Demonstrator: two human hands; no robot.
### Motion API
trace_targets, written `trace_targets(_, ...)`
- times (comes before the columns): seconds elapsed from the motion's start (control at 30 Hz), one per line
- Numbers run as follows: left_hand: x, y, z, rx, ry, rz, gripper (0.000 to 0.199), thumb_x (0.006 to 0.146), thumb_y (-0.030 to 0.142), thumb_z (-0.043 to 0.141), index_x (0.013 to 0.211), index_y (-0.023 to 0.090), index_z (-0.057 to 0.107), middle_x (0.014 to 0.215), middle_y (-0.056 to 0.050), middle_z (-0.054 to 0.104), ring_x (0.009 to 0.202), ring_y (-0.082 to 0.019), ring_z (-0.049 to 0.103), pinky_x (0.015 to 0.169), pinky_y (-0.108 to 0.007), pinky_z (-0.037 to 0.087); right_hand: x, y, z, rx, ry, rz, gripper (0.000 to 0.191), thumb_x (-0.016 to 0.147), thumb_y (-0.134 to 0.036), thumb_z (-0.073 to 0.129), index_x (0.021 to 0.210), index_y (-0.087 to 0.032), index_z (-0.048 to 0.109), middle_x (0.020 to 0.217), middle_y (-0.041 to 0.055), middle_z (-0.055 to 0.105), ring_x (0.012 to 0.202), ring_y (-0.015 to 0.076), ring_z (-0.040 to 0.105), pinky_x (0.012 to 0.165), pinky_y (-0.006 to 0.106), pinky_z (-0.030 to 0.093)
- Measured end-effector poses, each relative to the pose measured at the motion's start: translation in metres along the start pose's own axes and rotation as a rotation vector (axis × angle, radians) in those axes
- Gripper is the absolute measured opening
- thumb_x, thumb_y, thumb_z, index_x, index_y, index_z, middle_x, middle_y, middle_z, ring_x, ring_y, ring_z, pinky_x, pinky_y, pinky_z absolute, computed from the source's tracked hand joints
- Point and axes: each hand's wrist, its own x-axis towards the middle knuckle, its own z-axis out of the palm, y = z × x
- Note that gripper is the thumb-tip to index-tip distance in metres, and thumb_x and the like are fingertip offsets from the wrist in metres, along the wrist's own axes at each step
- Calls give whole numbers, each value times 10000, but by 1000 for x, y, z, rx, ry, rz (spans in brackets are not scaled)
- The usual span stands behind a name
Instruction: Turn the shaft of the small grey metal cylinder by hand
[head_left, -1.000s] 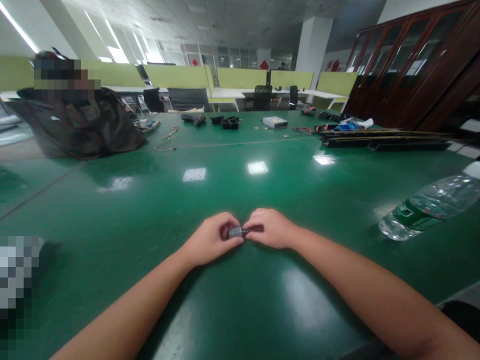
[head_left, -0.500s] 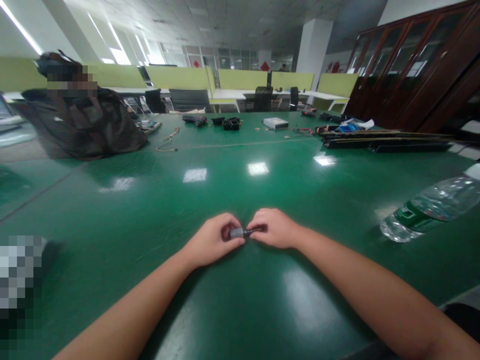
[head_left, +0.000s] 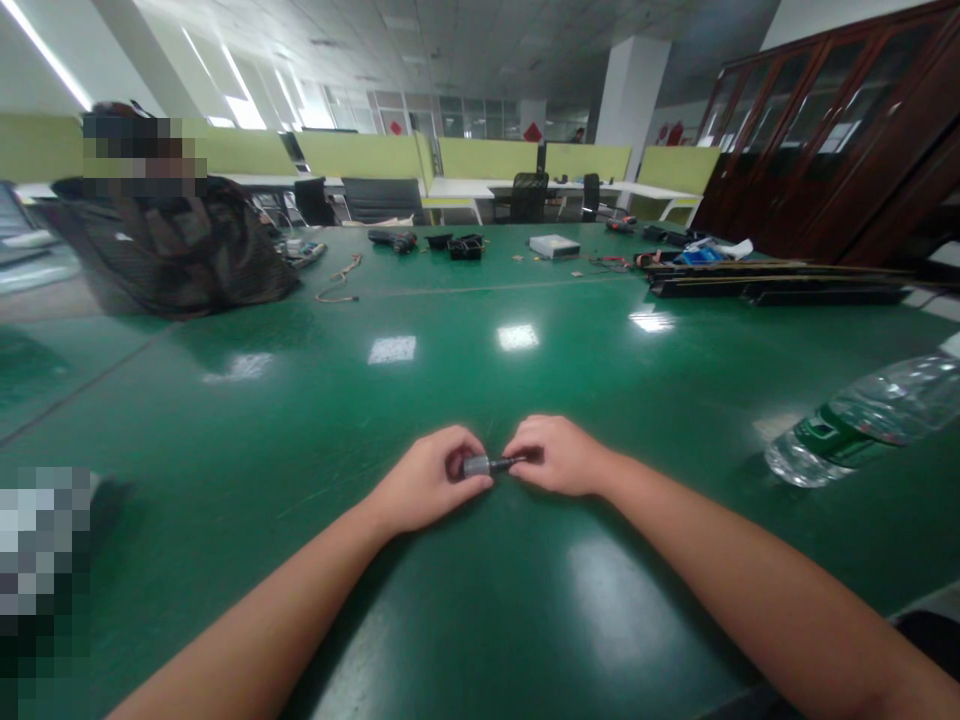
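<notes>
Dark bag [head_left: 187, 255]: I saw it at left.
Bottle [head_left: 874, 410]: its green label [head_left: 836, 437] showed.
Brown cabinet [head_left: 757, 190]: stood at right.

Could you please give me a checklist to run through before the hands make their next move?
1. Left hand on the grey cylinder: ok, thumb and fingers curl around it.
2. Right hand on the dark stem: ok, thumb and fingertips are at its far end.
3. Cylinder and stem in line: ok, the stem points from the cylinder toward the right hand.
4. Cylinder and stem firmly joined: cannot tell, too small and partly hidden by the fingers.
5. Bottle away from the hands: ok, it is well to their right, touching neither.
6. Bag away from the hands: ok, it is farther off at the left.
</notes>
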Motion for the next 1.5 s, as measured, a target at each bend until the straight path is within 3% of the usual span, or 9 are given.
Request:
trace_targets(0.4, 0, 2, -2, -2, -11, -10, 270, 801, 418, 673, 940, 190, 634, 729, 6, 580, 635, -152, 546, 579, -248, 411, -5, 8, -11, -9, -17, 32, 119, 776, -179, 689, 883, -185, 742, 828, 37, 698, 802, 160, 608, 758, 276, 454)
trace_targets(0.67, 0, 2, -1, -1, -16, -11, 266, 809, 419, 676, 938, 192, 625, 737, 8, 582, 637, -151, 547, 582, -248, 414, -12, 23, -27, 37, -55, 170, 130, 741, -174, 711, 862, -175, 759, 831, 31, 700, 748, 136, 627, 701, 248, 465)
trace_targets(1.07, 0, 0, 0, 24, -16, 23, 279, 771, 370, 713, 963, 191, 615, 787, 2, 582, 680, -155, 536, 601, -249, 403, 9, -5, 14, 18, 24, 11, 143, 827, -229, 690, 950, -180, 743, 915, 42, 737, 856, 168, 622, 782, 276, 456)
trace_targets(1.27, 0, 0, 0, -8, -29, 8, 257, 852, 416, 631, 968, 187, 633, 769, 0, 587, 668, -150, 542, 601, -248, 407, 6, -3, 13, -35, 17, -26, 151, 851, -263, 666, 963, -189, 735, 891, 42, 721, 848, 169, 606, 773, 279, 444)
trace_targets(1.5, 0, -1, 0, 8, -27, 7, 251, 807, 388, 687, 948, 188, 634, 769, 6, 586, 668, -149, 537, 602, -248, 400, 6, -8, 11, -32, 16, -55, 131, 831, -243, 663, 927, -181, 726, 831, 30, 697, 799, 163, 588, 748, 274, 436)
